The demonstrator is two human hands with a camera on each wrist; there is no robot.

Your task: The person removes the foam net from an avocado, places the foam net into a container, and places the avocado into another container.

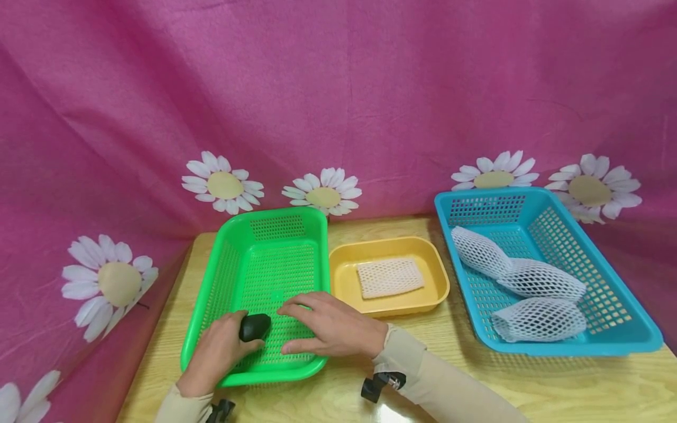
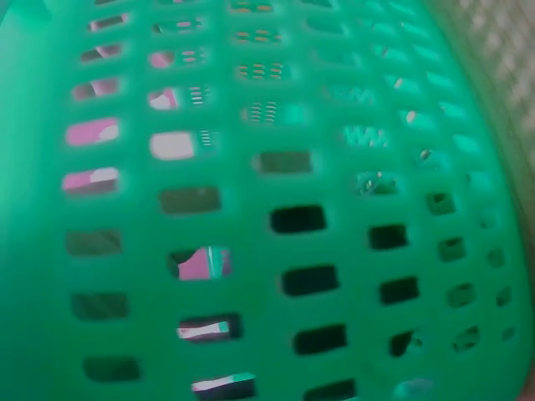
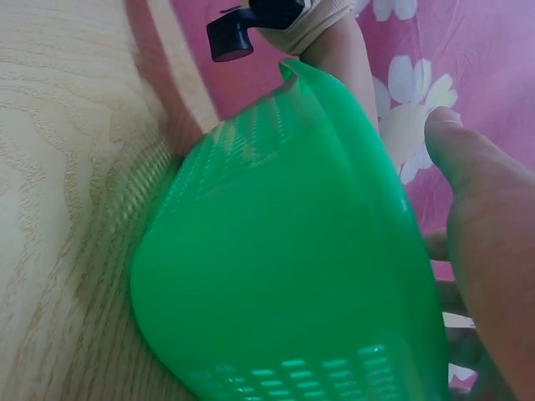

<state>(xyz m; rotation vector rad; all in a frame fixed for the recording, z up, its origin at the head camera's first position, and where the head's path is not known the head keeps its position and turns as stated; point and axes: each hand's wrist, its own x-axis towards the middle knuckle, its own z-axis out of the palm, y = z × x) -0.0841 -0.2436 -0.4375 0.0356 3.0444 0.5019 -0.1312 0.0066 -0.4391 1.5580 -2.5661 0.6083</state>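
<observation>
In the head view, my left hand (image 1: 219,349) holds a smooth, black egg-shaped object (image 1: 255,327) between thumb and fingers, low in the near left part of the green basket (image 1: 321,258). Much of the object shows, but its kind cannot be made out. My right hand (image 1: 330,326) reaches over the basket's right rim, fingers and thumb spread apart and pointing at the object, with nothing in its grasp. The left wrist view is filled by the basket's slotted wall (image 2: 242,180). The right wrist view has the basket's outside (image 3: 276,251) beside my right thumb (image 3: 476,159).
A yellow tray (image 1: 443,276) holds a flat white foam net sleeve (image 1: 390,278). To the right stands a blue basket (image 1: 608,247) with three plump white foam nets (image 1: 539,320) inside. The wooden table (image 1: 338,393) backs onto a pink flowered cloth (image 1: 370,106).
</observation>
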